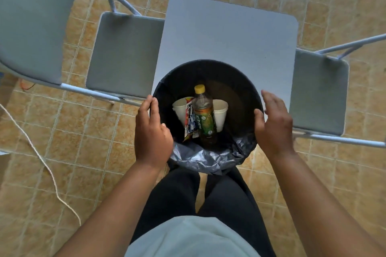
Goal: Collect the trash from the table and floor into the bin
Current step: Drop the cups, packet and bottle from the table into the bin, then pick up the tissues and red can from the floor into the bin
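A round black bin (236,81) with a grey liner stands right in front of me, at the near edge of the grey table (227,37). Inside it lie a plastic bottle (203,115) with a yellow cap, two white paper cups (221,113) and a colourful snack wrapper (190,122). My left hand (151,131) presses flat on the bin's left rim. My right hand (274,125) lies against the right rim, thumb over the edge. Whether the bin rests on the floor or is lifted I cannot tell.
A grey folding chair (125,54) stands to the left of the table and another (319,92) to the right. A white cord (41,158) runs across the tan tiled floor on the left. My legs are directly below the bin.
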